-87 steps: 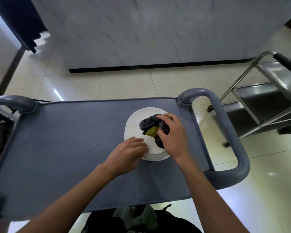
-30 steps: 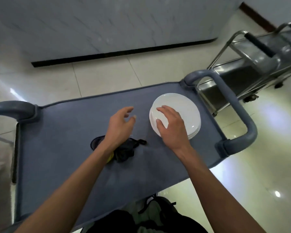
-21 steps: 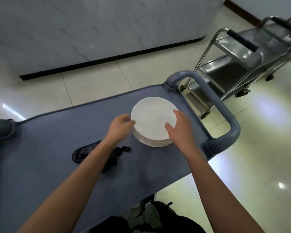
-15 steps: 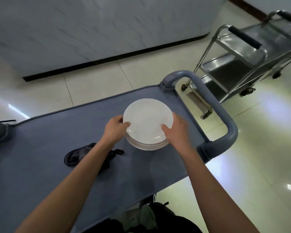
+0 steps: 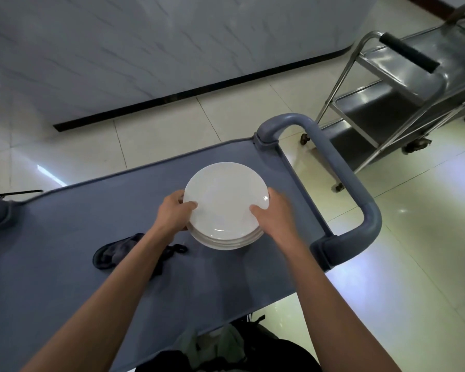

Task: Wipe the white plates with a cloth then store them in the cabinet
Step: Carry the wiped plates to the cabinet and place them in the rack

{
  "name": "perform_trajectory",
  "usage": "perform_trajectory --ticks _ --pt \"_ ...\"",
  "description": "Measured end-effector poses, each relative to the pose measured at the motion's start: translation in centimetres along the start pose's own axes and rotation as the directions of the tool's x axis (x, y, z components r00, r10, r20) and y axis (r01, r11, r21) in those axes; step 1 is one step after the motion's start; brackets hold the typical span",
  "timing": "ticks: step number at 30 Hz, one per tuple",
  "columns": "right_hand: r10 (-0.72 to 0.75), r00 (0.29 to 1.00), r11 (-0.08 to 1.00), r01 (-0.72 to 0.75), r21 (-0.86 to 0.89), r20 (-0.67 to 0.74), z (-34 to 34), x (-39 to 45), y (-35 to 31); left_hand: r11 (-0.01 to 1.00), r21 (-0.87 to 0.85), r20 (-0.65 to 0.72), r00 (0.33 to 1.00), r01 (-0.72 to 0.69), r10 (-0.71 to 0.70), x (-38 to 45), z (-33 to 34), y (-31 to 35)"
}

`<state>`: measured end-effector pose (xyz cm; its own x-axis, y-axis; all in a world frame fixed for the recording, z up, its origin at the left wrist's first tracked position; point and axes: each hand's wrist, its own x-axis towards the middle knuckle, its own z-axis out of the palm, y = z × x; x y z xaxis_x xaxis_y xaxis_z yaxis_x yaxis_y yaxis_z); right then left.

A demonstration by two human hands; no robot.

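A stack of white plates [image 5: 226, 200] is on the right part of a grey-blue cart top [image 5: 65, 237]. My left hand [image 5: 173, 214] grips the stack's left rim, thumb on the top plate and fingers curled under the edge. My right hand [image 5: 275, 214] grips the right rim the same way. Whether the stack rests on the cart or is just off it, I cannot tell. The dark grey cloth [image 5: 113, 253] lies crumpled on the cart to the left of the stack, partly hidden under my left forearm.
The cart's thick grey handle [image 5: 360, 200] loops round the right end, close to my right hand. A stainless steel trolley [image 5: 403, 98] stands on the pale tiled floor to the right. A marbled white wall panel [image 5: 172, 44] with a dark base runs behind.
The cloth left the plates and now lies on the cart. Both hands moved onto the stack's rims, and their grip has tightened over the last half second.
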<state>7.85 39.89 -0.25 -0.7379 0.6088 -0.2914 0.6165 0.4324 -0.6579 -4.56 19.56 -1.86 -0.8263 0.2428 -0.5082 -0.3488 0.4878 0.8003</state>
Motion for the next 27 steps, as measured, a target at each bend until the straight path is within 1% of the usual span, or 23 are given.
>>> perform_trajectory --ticks 3,12,18,21,23,27 --pt "0.014 1.000 1.000 -0.014 0.024 0.004 0.1 0.1 0.0 1.000 0.001 -0.031 0.999 -0.008 0.008 0.1 0.3 0.0" --pt "0.022 1.000 0.996 -0.022 0.087 0.003 0.0 0.3 0.2 0.996 0.087 -0.109 0.994 -0.014 0.023 0.4 1.3 -0.4" --pt "-0.006 1.000 0.994 0.007 0.111 -0.013 -0.5 0.6 -0.7 0.995 0.097 -0.120 0.993 -0.004 0.016 0.3 1.2 -0.2" --pt "-0.033 0.999 0.995 0.031 0.096 0.020 -0.8 1.0 -1.2 0.998 0.065 -0.120 0.993 0.002 0.006 0.1 1.2 0.0" --pt "-0.032 0.999 0.995 0.028 0.095 0.036 -0.6 0.8 -1.3 0.996 0.084 -0.117 0.993 0.013 -0.003 0.1 1.3 -0.1" --pt "-0.025 0.999 0.996 0.023 0.090 0.019 0.1 0.6 -0.9 0.996 0.081 -0.131 0.991 0.036 -0.025 0.0 1.2 -0.4"
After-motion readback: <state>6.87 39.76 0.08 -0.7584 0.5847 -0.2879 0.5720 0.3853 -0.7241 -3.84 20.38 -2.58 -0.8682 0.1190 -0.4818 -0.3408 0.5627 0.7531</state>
